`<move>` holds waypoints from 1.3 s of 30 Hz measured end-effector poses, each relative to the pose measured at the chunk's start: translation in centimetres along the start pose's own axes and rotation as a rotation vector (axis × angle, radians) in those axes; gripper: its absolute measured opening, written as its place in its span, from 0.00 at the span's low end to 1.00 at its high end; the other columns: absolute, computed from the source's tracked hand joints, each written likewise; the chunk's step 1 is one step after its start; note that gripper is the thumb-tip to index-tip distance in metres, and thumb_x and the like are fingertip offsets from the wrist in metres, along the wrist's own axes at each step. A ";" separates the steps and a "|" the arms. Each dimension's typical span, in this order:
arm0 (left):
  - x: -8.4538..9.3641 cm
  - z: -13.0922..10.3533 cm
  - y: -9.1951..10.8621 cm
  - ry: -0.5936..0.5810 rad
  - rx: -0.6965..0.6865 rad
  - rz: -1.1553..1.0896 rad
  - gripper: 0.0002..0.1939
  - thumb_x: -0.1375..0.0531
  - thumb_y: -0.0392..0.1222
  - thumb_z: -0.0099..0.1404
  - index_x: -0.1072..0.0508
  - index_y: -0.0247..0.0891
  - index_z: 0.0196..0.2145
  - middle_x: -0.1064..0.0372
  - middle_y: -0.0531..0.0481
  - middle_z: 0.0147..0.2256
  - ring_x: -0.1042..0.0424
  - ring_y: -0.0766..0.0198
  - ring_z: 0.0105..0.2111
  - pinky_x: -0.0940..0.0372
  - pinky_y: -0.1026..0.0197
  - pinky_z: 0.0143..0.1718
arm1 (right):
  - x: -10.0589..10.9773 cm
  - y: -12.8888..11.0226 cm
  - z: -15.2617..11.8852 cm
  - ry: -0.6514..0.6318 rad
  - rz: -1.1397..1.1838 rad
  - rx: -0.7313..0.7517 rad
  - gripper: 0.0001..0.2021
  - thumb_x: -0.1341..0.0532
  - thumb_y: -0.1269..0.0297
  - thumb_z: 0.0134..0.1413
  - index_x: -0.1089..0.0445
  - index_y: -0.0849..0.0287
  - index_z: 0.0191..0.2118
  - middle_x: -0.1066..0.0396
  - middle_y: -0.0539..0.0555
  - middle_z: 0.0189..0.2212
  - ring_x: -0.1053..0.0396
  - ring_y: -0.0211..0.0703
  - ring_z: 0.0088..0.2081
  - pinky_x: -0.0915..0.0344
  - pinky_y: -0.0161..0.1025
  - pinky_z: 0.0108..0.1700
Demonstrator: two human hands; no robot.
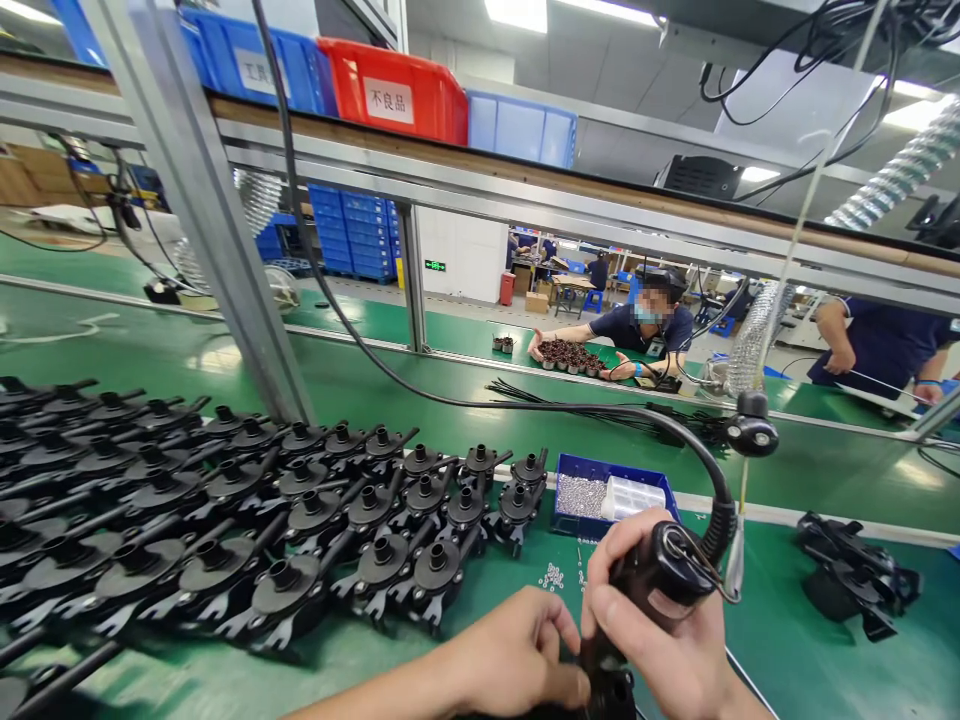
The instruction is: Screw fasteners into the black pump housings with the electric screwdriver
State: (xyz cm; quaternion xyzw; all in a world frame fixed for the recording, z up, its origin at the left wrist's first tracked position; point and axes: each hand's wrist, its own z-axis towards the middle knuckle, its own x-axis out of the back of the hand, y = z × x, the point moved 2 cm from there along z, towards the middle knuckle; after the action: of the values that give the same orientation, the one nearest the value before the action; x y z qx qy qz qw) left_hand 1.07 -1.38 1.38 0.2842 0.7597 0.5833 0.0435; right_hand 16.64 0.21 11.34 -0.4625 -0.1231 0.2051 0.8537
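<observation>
My right hand (660, 620) is wrapped around a black electric screwdriver (664, 570), held upright with its cable rising from the top. Below it, at the bottom edge, is a black plastic part (611, 692), mostly cut off by the frame. My left hand (517, 650) is closed at this part beside the screwdriver's lower end, fingers curled and thumb against it. The screwdriver's tip is hidden. Small metal nuts (551, 576) lie loose on the green table just beyond my left hand. A blue bin (615, 467) behind them holds many more small metal pieces and a whitish container.
Rows of black round plastic assemblies (307, 510) fill the left side. More black parts (859, 575) lie at right. A metal post (202, 210) and hanging cable (420, 390) cross the view. Across the bench, a co-worker (652, 320) reaches around small parts (570, 355).
</observation>
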 end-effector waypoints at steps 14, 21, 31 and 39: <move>2.2 -1.0 1.4 0.203 0.133 0.826 0.17 0.43 0.27 0.71 0.24 0.34 0.54 0.24 0.37 0.56 0.22 0.44 0.54 0.28 0.49 0.55 | -0.4 -2.3 0.0 0.308 -0.475 -0.215 0.19 0.31 0.45 0.64 0.28 0.53 0.48 0.24 0.53 0.31 0.32 0.44 0.25 0.37 0.41 0.26; 1.8 1.0 0.4 0.194 0.154 0.884 0.16 0.45 0.28 0.73 0.21 0.30 0.51 0.23 0.35 0.54 0.20 0.43 0.53 0.26 0.47 0.57 | -0.8 -4.5 -0.2 0.410 -0.198 -0.041 0.12 0.29 0.56 0.67 0.32 0.49 0.46 0.25 0.47 0.30 0.25 0.43 0.26 0.27 0.41 0.31; 1.6 1.0 0.6 0.197 0.088 0.913 0.21 0.49 0.28 0.73 0.19 0.34 0.53 0.21 0.35 0.51 0.20 0.45 0.51 0.26 0.49 0.54 | -2.8 -0.1 -0.5 0.257 -0.027 -0.029 0.10 0.31 0.58 0.69 0.32 0.52 0.46 0.26 0.49 0.33 0.24 0.42 0.29 0.29 0.40 0.32; 2.1 1.2 0.2 0.209 0.149 0.918 0.17 0.45 0.27 0.69 0.18 0.34 0.47 0.22 0.37 0.51 0.19 0.47 0.50 0.26 0.52 0.52 | -0.5 -2.5 0.5 0.372 -0.181 -0.007 0.09 0.32 0.58 0.70 0.33 0.51 0.45 0.25 0.46 0.31 0.23 0.41 0.29 0.27 0.42 0.36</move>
State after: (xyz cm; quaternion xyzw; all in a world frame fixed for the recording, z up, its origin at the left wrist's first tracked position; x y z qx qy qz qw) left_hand -0.09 0.68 1.76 0.5326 0.5957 0.5114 -0.3161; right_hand 16.60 -0.80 13.69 -0.4825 -0.0050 0.0379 0.8751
